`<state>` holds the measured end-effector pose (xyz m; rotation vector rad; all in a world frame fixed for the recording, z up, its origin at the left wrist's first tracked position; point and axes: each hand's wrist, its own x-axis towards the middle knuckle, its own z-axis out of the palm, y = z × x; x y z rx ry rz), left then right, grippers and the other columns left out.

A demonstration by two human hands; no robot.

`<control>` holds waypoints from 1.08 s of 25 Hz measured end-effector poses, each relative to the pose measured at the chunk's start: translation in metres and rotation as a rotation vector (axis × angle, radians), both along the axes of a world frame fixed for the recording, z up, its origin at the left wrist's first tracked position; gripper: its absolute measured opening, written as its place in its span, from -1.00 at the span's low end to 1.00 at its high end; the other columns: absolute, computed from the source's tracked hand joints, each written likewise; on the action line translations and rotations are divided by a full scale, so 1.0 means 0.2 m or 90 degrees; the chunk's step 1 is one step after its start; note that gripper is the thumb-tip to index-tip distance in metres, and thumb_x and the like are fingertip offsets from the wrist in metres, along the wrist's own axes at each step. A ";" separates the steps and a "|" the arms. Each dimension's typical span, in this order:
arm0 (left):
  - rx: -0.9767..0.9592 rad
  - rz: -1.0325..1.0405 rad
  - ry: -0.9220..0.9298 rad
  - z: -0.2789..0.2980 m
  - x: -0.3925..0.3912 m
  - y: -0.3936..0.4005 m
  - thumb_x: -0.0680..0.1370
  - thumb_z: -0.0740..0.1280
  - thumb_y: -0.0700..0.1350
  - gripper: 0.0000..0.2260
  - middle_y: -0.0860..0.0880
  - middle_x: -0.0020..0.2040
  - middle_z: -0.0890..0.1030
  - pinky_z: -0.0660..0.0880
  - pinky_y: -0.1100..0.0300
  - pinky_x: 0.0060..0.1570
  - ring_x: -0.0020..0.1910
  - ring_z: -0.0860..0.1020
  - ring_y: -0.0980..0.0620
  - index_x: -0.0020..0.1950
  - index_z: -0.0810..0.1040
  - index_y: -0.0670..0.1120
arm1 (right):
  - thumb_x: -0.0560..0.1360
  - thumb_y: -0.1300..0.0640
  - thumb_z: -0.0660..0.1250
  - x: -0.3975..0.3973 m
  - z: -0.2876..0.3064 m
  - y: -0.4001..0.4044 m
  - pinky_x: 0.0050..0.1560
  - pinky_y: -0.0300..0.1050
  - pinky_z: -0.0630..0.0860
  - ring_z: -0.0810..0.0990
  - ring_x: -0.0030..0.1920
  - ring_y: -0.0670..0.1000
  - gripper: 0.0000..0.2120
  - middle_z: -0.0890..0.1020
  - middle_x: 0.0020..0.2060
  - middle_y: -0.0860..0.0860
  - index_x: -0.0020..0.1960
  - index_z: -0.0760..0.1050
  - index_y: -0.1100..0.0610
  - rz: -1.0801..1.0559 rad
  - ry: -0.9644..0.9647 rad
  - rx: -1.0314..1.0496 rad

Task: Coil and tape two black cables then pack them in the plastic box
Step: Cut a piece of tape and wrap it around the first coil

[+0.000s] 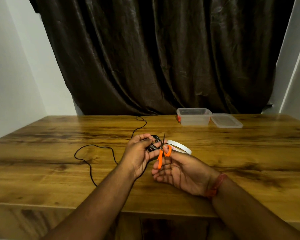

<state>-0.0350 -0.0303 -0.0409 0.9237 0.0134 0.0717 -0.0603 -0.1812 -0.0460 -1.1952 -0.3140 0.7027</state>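
Wooden desk (59,170): left hand (137,153) gripped coiled cable (152,144) steady; right hand (177,172) fingers (165,149) held orange scissors (161,156), tape roll (180,147) just behind, probably ready to cut.

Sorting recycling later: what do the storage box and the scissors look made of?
Box: looks like clear, slightly frosted plastic; the table shows through its walls. Scissors: glossy orange handles, probably plastic; thin dark blades, likely metal, though too small to be sure.

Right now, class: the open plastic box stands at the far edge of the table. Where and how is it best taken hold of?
Grip the plastic box by its two short end walls under the rim, coming from above and the near side. Its lid lies off beside it, so the rim is exposed; the curtain probably blocks the far side.
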 end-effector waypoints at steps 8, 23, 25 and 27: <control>0.004 -0.012 -0.005 -0.01 0.01 0.01 0.62 0.16 -0.39 -0.86 -0.28 0.02 0.54 0.66 -0.05 -0.28 -0.02 0.68 -0.29 0.13 0.39 -0.21 | 0.49 -0.06 0.28 -0.01 0.00 0.00 -0.26 -0.20 0.57 0.61 -0.29 0.05 -0.65 0.61 -0.25 0.20 -0.19 0.57 0.24 -0.037 -0.014 -0.001; 0.024 -0.005 0.021 -0.01 0.02 0.02 0.63 0.15 -0.40 -0.84 -0.27 0.04 0.53 0.65 -0.15 -0.06 0.00 0.68 -0.31 0.15 0.40 -0.22 | 0.51 -0.01 0.36 -0.14 0.11 -0.24 -0.34 -0.20 0.50 0.57 -0.33 0.02 -0.66 0.64 -0.27 0.13 -0.10 0.59 0.32 -0.003 -0.133 -0.361; 0.041 -0.006 0.023 -0.01 0.02 0.02 0.63 0.15 -0.39 -0.84 -0.29 0.11 0.52 0.64 -0.16 -0.02 0.01 0.68 -0.30 0.17 0.40 -0.22 | 0.53 -0.05 0.35 -0.12 0.14 -0.39 -0.27 -0.12 0.50 0.59 -0.31 0.02 -0.64 0.67 -0.23 0.11 -0.07 0.62 0.28 -0.059 -0.235 -0.585; 0.051 -0.006 0.022 -0.01 0.02 0.02 0.63 0.16 -0.39 -0.84 -0.31 0.16 0.50 0.64 -0.15 -0.01 0.01 0.68 -0.29 0.17 0.41 -0.22 | 0.55 -0.06 0.30 -0.07 0.16 -0.55 -0.24 -0.14 0.48 0.60 -0.23 0.03 -0.68 0.66 -0.16 0.11 -0.08 0.63 0.19 -0.111 -0.386 -0.876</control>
